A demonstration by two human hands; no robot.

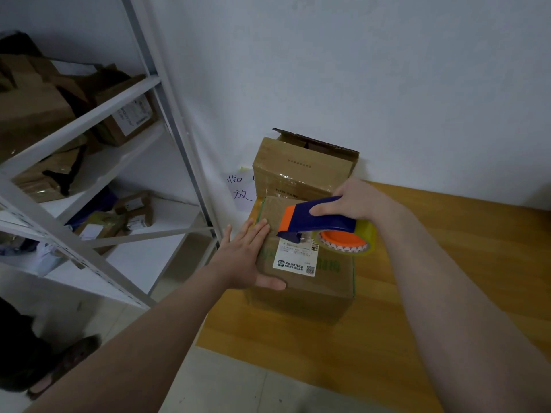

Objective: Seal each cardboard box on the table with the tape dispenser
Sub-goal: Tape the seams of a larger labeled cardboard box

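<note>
white wall, wooden counter (pixel 447 263) — at its far left corner sits the cardboard box (pixel 298 293). left grip (pixel 241 260) lies flat, fingers spread, likely steadying the top; right grip (pixel 354 201) wraps the tape dispenser (pixel 316 222), nose on the lid to lay tape.

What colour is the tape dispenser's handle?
Dark blue, orange at the front; the tape dispenser shows in the head view.
</note>
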